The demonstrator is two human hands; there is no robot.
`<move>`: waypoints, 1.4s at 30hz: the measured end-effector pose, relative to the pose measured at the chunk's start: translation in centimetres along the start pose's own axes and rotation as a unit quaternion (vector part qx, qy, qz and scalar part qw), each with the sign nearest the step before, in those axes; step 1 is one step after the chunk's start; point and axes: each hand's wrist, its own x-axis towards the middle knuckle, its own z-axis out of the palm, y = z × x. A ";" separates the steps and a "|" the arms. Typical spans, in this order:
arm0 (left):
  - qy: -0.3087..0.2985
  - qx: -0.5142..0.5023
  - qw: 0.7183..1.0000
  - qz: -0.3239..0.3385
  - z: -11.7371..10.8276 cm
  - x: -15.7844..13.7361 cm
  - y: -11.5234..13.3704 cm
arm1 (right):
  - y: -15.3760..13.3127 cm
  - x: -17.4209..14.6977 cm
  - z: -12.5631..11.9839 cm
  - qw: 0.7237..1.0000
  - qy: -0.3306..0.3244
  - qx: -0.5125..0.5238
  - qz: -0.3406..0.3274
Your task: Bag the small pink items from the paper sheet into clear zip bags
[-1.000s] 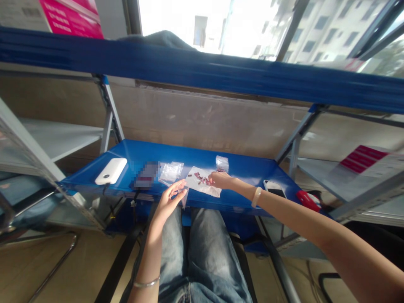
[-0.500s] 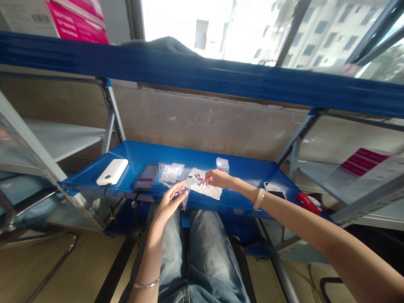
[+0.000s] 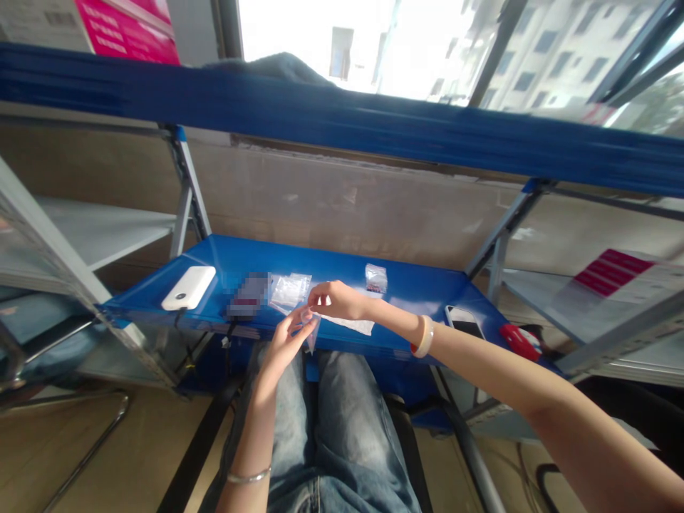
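Between the fingers of my left hand (image 3: 291,333) is a small clear plastic bag (image 3: 313,338), hanging at the front edge of the blue shelf. My right hand (image 3: 338,299) is at the bag's upper end, its fingertips pinched together; whatever they hold is too small to make out. Under my right hand lies a white sheet (image 3: 353,324), partly covered by the hand and wrist. More clear plastic bags (image 3: 291,291) lie left of the sheet. Behind the sheet sits another small clear bag (image 3: 376,278) with some dark bits at its lower end.
On the blue shelf (image 3: 417,285) are a white device with a cable (image 3: 189,288) at the left, a blurred-out dark object (image 3: 250,293), a phone (image 3: 464,320) and a red item (image 3: 521,342) at the right. A blue beam (image 3: 342,110) crosses above. Metal posts stand at both sides.
My right hand has moved left from the small dark red pieces on the white sheet to the bag in my left hand. The left hand has stayed nearly in place.
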 end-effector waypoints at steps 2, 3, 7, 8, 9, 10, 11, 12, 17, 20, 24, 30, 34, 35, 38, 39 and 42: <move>-0.004 -0.007 1.000 0.005 0.1 0.0 0.1 | 0.9 0.4 0.3 1.000 0.026 0.010 0.014; -0.008 -0.009 1.000 0.007 0.1 0.0 0.2 | 1.5 0.6 0.3 0.999 0.040 0.007 0.029; -0.010 -0.002 1.000 0.003 -0.1 -0.1 0.7 | 4.2 1.1 0.5 0.992 0.044 -0.056 0.107; -0.010 -0.002 1.000 0.002 -0.1 -0.2 0.8 | 4.8 1.1 0.6 0.989 0.029 -0.071 0.130; -0.010 -0.005 1.000 0.004 -0.2 -0.2 0.8 | 5.4 1.1 0.7 0.985 0.010 -0.081 0.153; -0.012 -0.010 1.000 0.006 -0.2 -0.2 0.9 | 5.8 1.1 0.9 0.980 -0.010 -0.087 0.177; -0.013 -0.016 1.000 0.009 -0.3 -0.1 0.9 | 6.3 1.0 1.1 0.976 -0.027 -0.089 0.196; -0.014 -0.021 1.000 0.011 -0.3 -0.1 0.8 | 6.6 1.0 1.4 0.973 -0.039 -0.090 0.208; -0.015 -0.020 1.000 0.010 -0.2 0.1 0.5 | 7.6 1.7 3.0 0.972 -0.031 -0.119 0.201; -0.021 -0.015 1.000 0.007 -0.3 0.1 0.5 | 8.0 2.4 3.6 0.971 -0.016 -0.140 0.195; -0.020 -0.013 1.000 0.016 -0.4 -0.1 0.6 | 8.2 2.7 3.9 0.969 0.003 -0.156 0.193; 0.025 -0.020 0.999 0.024 -0.4 0.0 0.7 | 7.4 2.2 3.6 0.970 0.021 -0.145 0.197; 0.067 0.013 0.996 0.048 -0.3 0.1 0.4 | 5.3 2.5 1.8 0.974 0.037 -0.108 0.196; 0.078 0.031 0.995 0.056 -0.2 0.1 0.3 | 4.6 2.6 1.3 0.977 0.046 -0.094 0.188; 0.100 0.066 0.990 0.075 0.1 0.1 0.2 | 1.9 2.8 0.1 0.986 0.072 -0.028 0.148; 0.103 0.068 0.989 0.080 0.2 0.1 0.3 | 1.1 2.8 0.0 0.988 0.071 -0.010 0.137; 0.109 0.070 0.988 0.083 0.3 0.0 0.5 | -0.8 2.4 0.4 0.990 0.050 -0.015 0.128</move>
